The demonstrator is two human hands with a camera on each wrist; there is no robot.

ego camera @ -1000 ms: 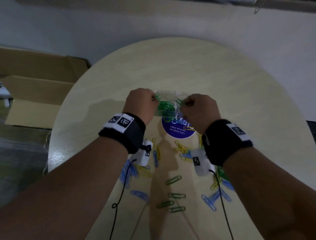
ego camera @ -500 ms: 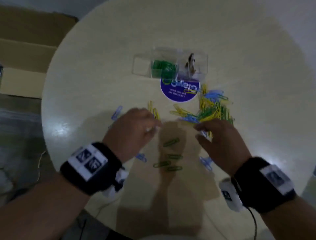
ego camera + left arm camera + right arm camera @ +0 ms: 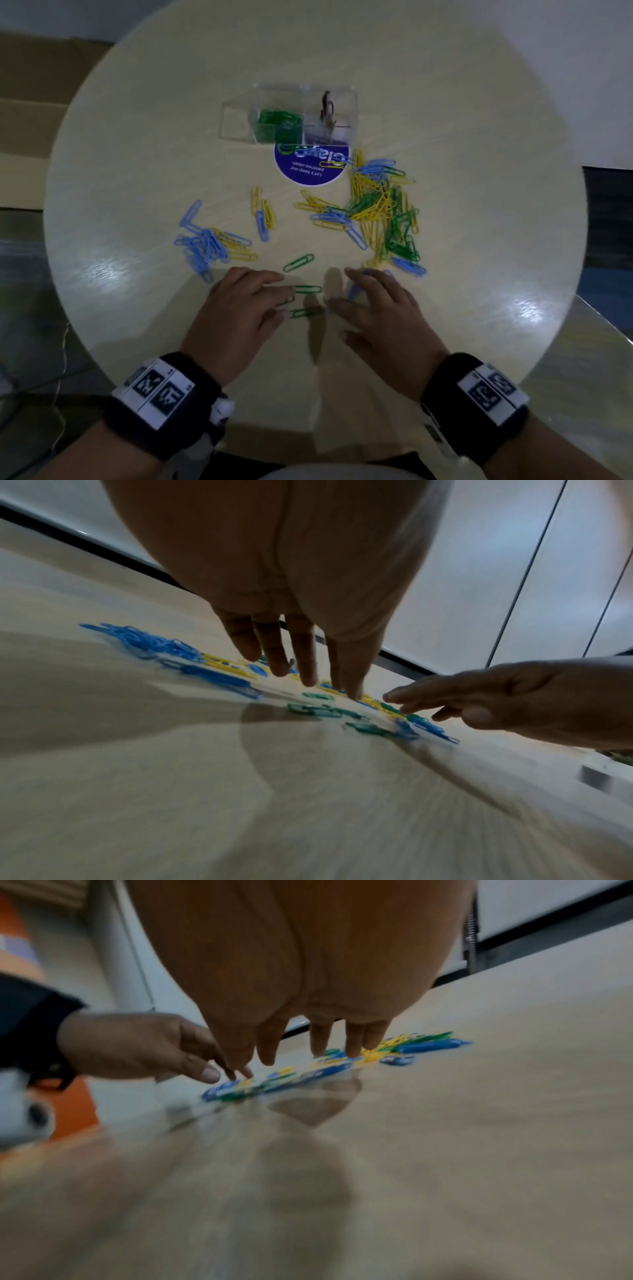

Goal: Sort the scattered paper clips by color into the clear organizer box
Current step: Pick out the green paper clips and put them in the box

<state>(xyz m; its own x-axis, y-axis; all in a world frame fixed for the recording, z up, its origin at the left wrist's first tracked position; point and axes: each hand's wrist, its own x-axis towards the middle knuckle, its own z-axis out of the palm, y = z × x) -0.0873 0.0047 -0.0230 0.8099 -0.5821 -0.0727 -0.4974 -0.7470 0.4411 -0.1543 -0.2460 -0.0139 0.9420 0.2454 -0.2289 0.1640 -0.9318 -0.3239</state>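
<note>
1. Head cam only: clear organizer box (image 3: 289, 116) at far side of round table (image 3: 137, 137), green clips filling its middle compartment (image 3: 279, 125), a dark item in the right one; purple round sticker (image 3: 310, 164) just in front of box. Wrist cams show only tabletop & fingers from low down
2. Scattered clips: blue/yellow bunch (image 3: 209, 245) at left, mixed yellow/green/blue pile (image 3: 380, 212) at right, loose green clips (image 3: 303, 291) between the hands
3. Hard to tell: both wrist views motion-blurred; the dark item can't be identified
4. Left hand (image 3: 239, 311) palm down, fingers straight, tips at the loose green clips, gripping nothing. Right hand (image 3: 380, 318) palm down, fingers spread and relaxed, nothing held
</note>
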